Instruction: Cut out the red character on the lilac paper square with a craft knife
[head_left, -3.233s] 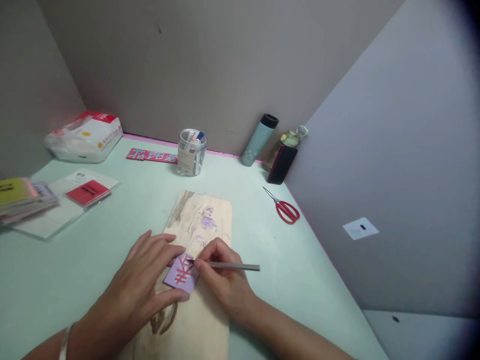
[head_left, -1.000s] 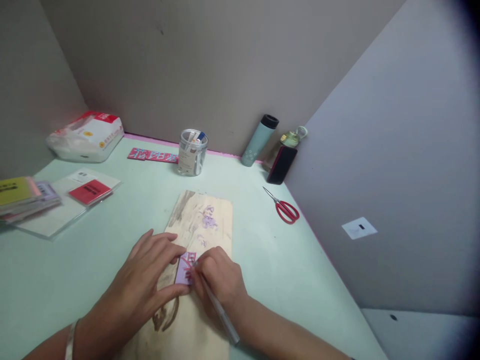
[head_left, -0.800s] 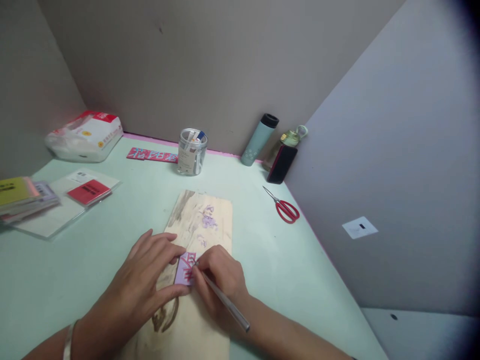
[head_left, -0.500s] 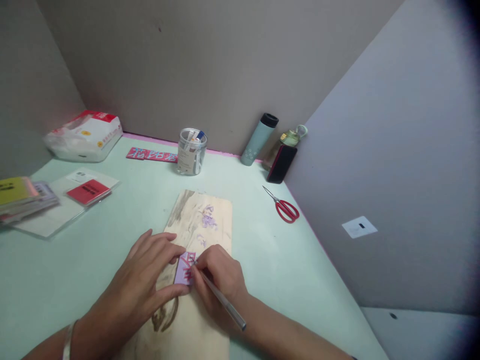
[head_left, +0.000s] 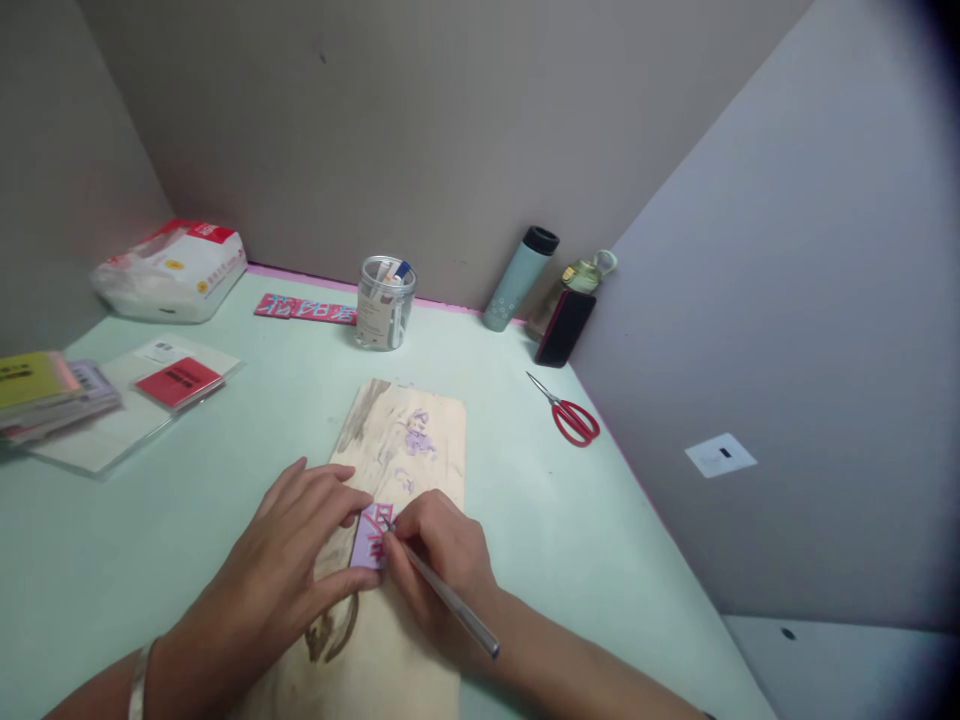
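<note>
A small purple paper piece (head_left: 370, 538) with a red cut pattern lies on a pale wooden board (head_left: 405, 440) on the mint-green table. My left hand (head_left: 289, 560) rests flat on the board, its fingers pressing the paper's left edge. My right hand (head_left: 439, 560) is closed round a thin silver craft knife (head_left: 450, 600), whose tip touches the paper. The knife's handle points back toward me. Purple scraps (head_left: 416, 440) lie farther up the board.
Red scissors (head_left: 570, 415) lie to the right near the partition wall. At the back stand a clear jar (head_left: 384, 303), a teal flask (head_left: 519, 278), a phone (head_left: 564, 328) and a bottle. Books (head_left: 45, 390), a red booklet (head_left: 178, 381) and a tissue pack (head_left: 172, 272) lie left.
Since 3.2 s ago the knife has swung from pointing right to pointing back toward me, and my right hand covers more of the paper. In the last second almost nothing moved.
</note>
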